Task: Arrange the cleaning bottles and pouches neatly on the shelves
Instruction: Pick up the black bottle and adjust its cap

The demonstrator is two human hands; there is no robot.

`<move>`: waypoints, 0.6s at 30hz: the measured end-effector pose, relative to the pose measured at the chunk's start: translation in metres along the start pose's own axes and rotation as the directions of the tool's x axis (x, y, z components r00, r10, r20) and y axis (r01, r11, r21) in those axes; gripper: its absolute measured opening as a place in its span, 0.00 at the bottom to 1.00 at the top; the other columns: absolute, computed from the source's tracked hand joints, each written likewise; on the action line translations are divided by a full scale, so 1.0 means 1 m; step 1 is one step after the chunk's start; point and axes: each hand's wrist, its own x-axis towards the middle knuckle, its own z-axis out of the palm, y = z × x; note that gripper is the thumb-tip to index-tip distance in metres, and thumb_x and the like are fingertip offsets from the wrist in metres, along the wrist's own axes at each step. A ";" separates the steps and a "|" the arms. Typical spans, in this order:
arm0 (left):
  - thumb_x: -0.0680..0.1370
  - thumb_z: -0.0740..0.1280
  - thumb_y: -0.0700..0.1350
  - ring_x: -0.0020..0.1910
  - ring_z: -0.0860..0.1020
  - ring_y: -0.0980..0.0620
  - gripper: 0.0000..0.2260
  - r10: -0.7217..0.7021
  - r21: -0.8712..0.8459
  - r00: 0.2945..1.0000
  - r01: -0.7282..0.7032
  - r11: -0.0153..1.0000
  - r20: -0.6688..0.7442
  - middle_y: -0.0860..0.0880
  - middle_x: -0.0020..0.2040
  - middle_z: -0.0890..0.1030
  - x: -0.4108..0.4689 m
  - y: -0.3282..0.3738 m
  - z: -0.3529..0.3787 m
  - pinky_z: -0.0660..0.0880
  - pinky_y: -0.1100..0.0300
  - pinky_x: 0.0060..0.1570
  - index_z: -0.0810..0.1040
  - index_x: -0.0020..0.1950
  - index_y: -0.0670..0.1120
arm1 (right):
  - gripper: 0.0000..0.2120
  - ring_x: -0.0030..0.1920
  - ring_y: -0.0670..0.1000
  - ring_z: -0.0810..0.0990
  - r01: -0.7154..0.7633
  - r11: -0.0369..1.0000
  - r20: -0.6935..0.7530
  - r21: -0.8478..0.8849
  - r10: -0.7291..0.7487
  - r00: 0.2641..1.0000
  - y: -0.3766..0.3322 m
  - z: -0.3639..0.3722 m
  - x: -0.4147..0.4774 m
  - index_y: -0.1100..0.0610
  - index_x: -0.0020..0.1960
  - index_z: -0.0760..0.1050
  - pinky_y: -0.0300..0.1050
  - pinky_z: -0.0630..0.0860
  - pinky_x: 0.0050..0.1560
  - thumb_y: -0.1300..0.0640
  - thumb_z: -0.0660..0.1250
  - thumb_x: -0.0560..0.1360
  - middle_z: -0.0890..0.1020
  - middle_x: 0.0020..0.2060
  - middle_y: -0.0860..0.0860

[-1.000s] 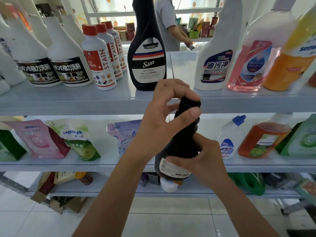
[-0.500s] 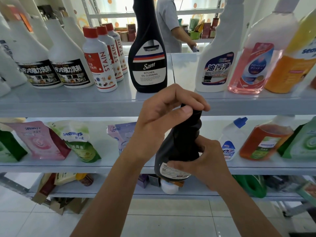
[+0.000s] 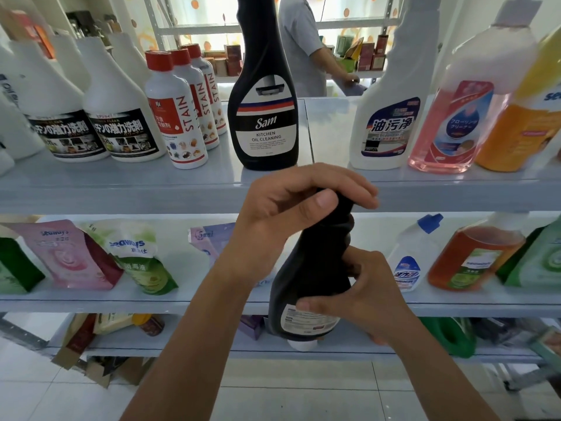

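Observation:
A black bottle (image 3: pixel 312 268) hangs in the air in front of the middle shelf, its back label facing me. My left hand (image 3: pixel 285 214) curls over its neck from above, thumb pressed on the top. Lower down, my right hand (image 3: pixel 361 293) grips the body beside the label. On the upper shelf (image 3: pixel 127 186) a matching black "Sam Kitchen Oil Cleaning" bottle (image 3: pixel 267 117) stands upright just above my hands. The middle shelf (image 3: pixel 91 302) carries pouches (image 3: pixel 69 256) at the left.
The upper shelf also holds white jugs (image 3: pixel 121 117), red-capped "STAIN" bottles (image 3: pixel 176 117), a white spray bottle (image 3: pixel 385 117), a pink bottle (image 3: pixel 455 126) and an orange one (image 3: pixel 522 132). Bottles (image 3: pixel 473 256) stand at the middle shelf's right. A person (image 3: pixel 303 50) stands behind the shelving.
The black bottle and both hands have sunk slightly relative to the upper shelf. My left hand has slid further over the bottle's top, covering more of the neck.

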 end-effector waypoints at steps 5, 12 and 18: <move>0.74 0.67 0.42 0.54 0.75 0.58 0.04 0.018 0.178 0.986 0.012 0.984 -0.164 0.47 0.51 0.75 0.002 -0.003 0.005 0.73 0.64 0.54 0.79 0.47 0.48 | 0.22 0.46 0.34 0.79 0.052 0.998 -0.004 -0.043 -0.052 0.999 -0.002 -0.005 0.005 0.41 0.44 0.72 0.28 0.75 0.46 0.55 0.81 0.59 0.79 0.38 0.27; 0.79 0.59 0.38 0.55 0.79 0.55 0.12 -0.020 0.047 0.998 0.023 0.999 -0.060 0.56 0.54 0.80 0.003 0.000 0.000 0.75 0.63 0.54 0.76 0.60 0.44 | 0.22 0.43 0.31 0.79 0.076 0.996 -0.037 -0.039 -0.077 0.996 -0.006 -0.009 0.007 0.41 0.43 0.72 0.25 0.74 0.43 0.48 0.81 0.55 0.78 0.36 0.25; 0.73 0.67 0.42 0.51 0.78 0.59 0.06 0.030 0.141 0.978 0.000 0.990 -0.207 0.56 0.49 0.80 0.006 -0.003 0.009 0.75 0.64 0.52 0.80 0.49 0.47 | 0.23 0.44 0.32 0.79 0.092 0.994 -0.031 -0.053 -0.094 0.995 -0.006 -0.012 0.008 0.41 0.43 0.72 0.25 0.73 0.43 0.55 0.81 0.58 0.78 0.36 0.25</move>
